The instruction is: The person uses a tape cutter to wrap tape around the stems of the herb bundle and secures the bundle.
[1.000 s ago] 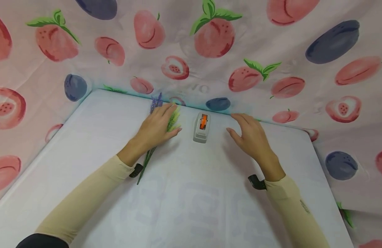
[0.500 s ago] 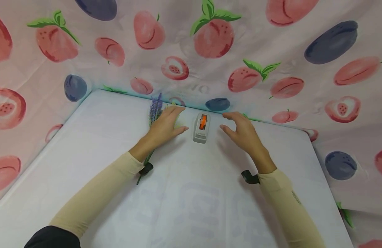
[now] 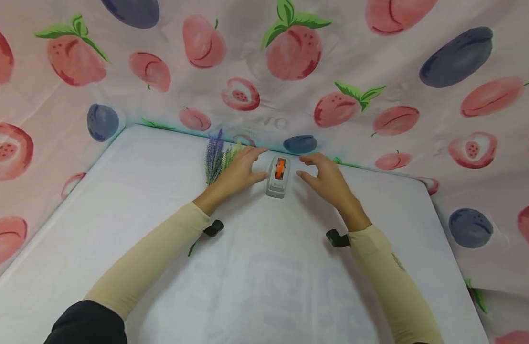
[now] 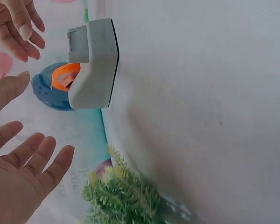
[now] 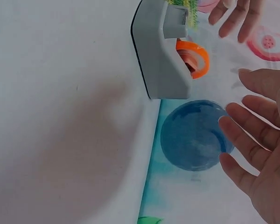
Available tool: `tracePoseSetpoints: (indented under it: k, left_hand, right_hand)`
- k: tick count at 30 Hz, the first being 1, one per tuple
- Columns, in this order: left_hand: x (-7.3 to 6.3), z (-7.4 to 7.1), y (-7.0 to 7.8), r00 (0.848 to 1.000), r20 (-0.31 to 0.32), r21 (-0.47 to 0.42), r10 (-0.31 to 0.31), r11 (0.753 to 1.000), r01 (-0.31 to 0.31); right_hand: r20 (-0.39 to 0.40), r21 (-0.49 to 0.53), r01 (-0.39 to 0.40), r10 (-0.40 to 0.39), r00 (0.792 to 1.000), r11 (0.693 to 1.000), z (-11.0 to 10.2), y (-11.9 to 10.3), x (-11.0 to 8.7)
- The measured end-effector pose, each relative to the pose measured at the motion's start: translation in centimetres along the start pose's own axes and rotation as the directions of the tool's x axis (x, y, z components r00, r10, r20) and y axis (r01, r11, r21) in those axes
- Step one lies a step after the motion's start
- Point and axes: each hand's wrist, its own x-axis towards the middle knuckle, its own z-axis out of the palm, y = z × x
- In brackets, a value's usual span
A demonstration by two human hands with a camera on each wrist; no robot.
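Observation:
A grey tape dispenser [image 3: 278, 177] with an orange core stands on the white table near its back edge. My left hand [image 3: 238, 173] hovers just left of it, thumb and fingers spread apart and holding nothing. On the other side, a little farther off, my right hand [image 3: 329, 179] is held with a gap between thumb and fingers. Both wrist views show the dispenser [image 4: 95, 65] apart from the fingers. Artificial flowers, purple lavender [image 3: 214, 155] and yellow-green sprigs [image 4: 123, 191], lie under and beside my left hand, their stems mostly hidden by the forearm.
The white tabletop [image 3: 256, 286] spreads toward me. A fruit-printed cloth [image 3: 264, 95] rises behind the table's back edge and along both sides. A small black wrist camera [image 3: 214, 228] sits under the left wrist, another black camera [image 3: 336, 238] under the right.
My left hand has moved right, off the flowers and up to the dispenser. The right hand has come left toward it. Dispenser and flowers have stayed in place.

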Motion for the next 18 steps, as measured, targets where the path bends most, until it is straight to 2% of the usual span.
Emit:
tracePoseSetpoints:
  k: [10, 18]
  left_hand:
    - [1.1, 1.0, -0.6, 0.997, 0.058, -0.129, -0.050, 0.990, 0.057]
    - [1.9, 1.9, -0.9, 0.991, 0.095, -0.206, -0.096, 0.972, 0.114]
  right_hand:
    - [0.029, 0.068, -0.041, 0.039, 0.999, 0.997, 0.7, 0.1, 1.3]
    - [0.049, 0.078, -0.032, 0.029, 0.998, 0.996, 1.6, 0.5, 2.1]
